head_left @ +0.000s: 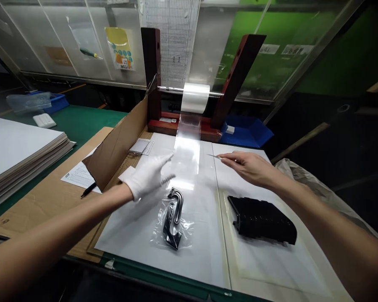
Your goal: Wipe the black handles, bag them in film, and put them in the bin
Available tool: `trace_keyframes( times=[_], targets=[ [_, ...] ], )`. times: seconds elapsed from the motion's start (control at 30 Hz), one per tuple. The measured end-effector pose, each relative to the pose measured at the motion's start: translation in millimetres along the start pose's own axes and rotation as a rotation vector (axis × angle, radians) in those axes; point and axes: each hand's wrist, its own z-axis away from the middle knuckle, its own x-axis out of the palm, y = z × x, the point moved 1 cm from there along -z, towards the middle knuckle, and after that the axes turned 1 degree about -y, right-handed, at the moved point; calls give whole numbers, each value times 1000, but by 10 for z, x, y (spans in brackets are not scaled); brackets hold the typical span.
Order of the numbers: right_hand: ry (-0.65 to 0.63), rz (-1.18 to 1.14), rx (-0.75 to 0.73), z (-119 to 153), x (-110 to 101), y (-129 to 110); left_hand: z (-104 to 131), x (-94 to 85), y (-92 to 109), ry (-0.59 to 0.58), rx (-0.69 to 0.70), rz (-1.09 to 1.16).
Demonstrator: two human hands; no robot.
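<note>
My left hand [148, 176], in a white glove, has its thumb and fingers spread. Its fingertips are at the left edge of a strip of clear film [188, 144]; I cannot tell whether they touch it. The film runs down from a roll [195, 98] on a metal rod. In my bare right hand [247, 165], to the right of the film, is a thin pointed metal tool [213, 156], its tip toward the film. Below the film lies a clear bag [189, 228] with black curved parts [173, 218] in or on it.
A dark red wooden stand [219, 84] carries the roll. At right lies a black ribbed part [264, 220]. Cardboard [122, 142] stands upright at left, near a black pen [88, 189] and a stack of white sheets [22, 151]. Behind is a blue tray [250, 132].
</note>
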Motion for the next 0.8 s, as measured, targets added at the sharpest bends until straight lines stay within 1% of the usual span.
trace_keyframes(
  times=[0.03,0.1,0.17,0.3,0.4,0.47,0.5,0.57,0.7,0.77,0.8],
  targets=[
    [-15,8,-43,-47,14,-78,-112,-55,-67,23,0,4],
    [-30,36,-119,-176,101,-237,-347,-111,-183,22,24,15],
    [-18,75,-179,-341,247,-391,-563,-83,-276,-20,66,30],
    [19,140,-263,-695,602,-621,-877,146,-444,-124,123,46],
    [14,149,-301,-884,807,-646,-988,314,-565,-183,130,42],
    [2,133,-309,-920,862,-549,-1014,377,-635,-203,122,36],
    [-4,121,-305,-902,859,-462,-1017,395,-665,-208,116,35],
    [-15,101,-277,-795,793,-215,-1010,410,-709,-214,105,37],
    [-27,78,-120,-448,548,357,-985,395,-730,-208,99,47],
    [-20,56,-34,-320,479,499,-981,378,-712,-202,100,49],
    [-9,43,-2,-288,480,504,-982,368,-698,-200,101,48]
  ],
)
